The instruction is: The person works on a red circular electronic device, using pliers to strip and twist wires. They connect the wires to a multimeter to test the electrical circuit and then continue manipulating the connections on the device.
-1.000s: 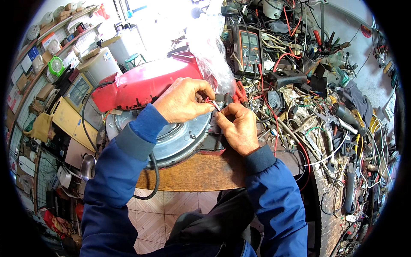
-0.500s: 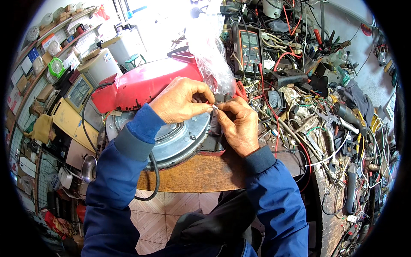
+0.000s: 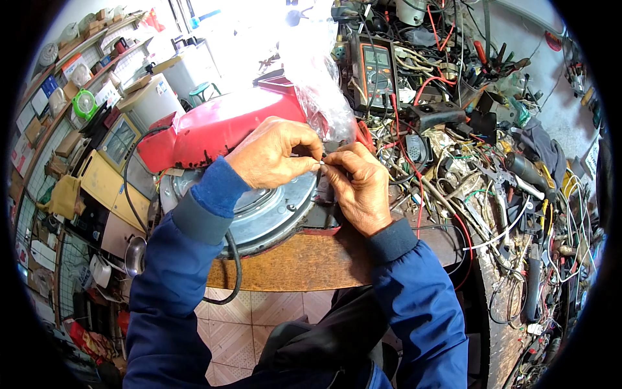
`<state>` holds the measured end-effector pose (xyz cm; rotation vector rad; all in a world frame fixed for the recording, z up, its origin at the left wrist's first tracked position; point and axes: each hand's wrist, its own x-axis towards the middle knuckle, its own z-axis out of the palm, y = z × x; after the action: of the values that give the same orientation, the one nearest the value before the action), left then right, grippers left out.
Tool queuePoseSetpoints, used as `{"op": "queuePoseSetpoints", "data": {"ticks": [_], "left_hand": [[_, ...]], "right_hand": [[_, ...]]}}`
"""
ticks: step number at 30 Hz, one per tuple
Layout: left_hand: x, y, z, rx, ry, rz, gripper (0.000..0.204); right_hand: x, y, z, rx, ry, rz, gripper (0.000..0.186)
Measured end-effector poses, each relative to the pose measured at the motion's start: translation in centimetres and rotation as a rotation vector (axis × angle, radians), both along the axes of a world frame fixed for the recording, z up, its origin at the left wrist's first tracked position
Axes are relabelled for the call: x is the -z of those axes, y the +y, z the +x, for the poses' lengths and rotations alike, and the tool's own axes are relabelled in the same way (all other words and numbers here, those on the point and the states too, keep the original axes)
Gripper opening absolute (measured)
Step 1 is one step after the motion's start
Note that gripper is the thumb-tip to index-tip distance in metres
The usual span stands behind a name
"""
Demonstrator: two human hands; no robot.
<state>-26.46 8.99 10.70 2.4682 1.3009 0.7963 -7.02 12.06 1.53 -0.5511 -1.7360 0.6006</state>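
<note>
My left hand (image 3: 277, 154) and my right hand (image 3: 357, 185) meet fingertip to fingertip above a round grey metal appliance part (image 3: 269, 217). Both are closed in a pinch at the same spot. Whatever lies between the fingertips is tiny and mostly covered by them, so I cannot make it out. Behind my left hand rests a red plastic housing (image 3: 220, 126) with dark smudges along its lower edge. A black power cord (image 3: 236, 266) loops down from the appliance over the table's front edge.
The wooden table (image 3: 291, 262) is under the appliance. A clear plastic bag (image 3: 321, 97) stands behind my hands. To the right, a multimeter (image 3: 377, 71) with red leads sits by a heap of wires and hand tools (image 3: 499, 194). Shelves (image 3: 48, 123) with boxes line the left.
My fingertips have drawn slightly closer together, and the small bit that showed between them is now mostly covered. Both arms stay nearly in place.
</note>
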Motion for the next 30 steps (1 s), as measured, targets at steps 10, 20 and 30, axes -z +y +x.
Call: {"op": "queuePoseSetpoints", "data": {"ticks": [10,20,30], "left_hand": [[0.0,0.2,0.3,-0.008,0.023,0.073,0.017],[-0.1,0.0,0.3,-0.009,0.107,0.139,0.015],[1.1,0.5,1.1,0.127,0.21,0.331,0.02]], "right_hand": [[-0.3,0.2,0.2,0.041,-0.045,0.013,0.012],[-0.7,0.5,1.5,-0.141,-0.046,-0.545,0.014],[0.2,0.5,1.0,-0.083,-0.168,-0.42,0.015]]}}
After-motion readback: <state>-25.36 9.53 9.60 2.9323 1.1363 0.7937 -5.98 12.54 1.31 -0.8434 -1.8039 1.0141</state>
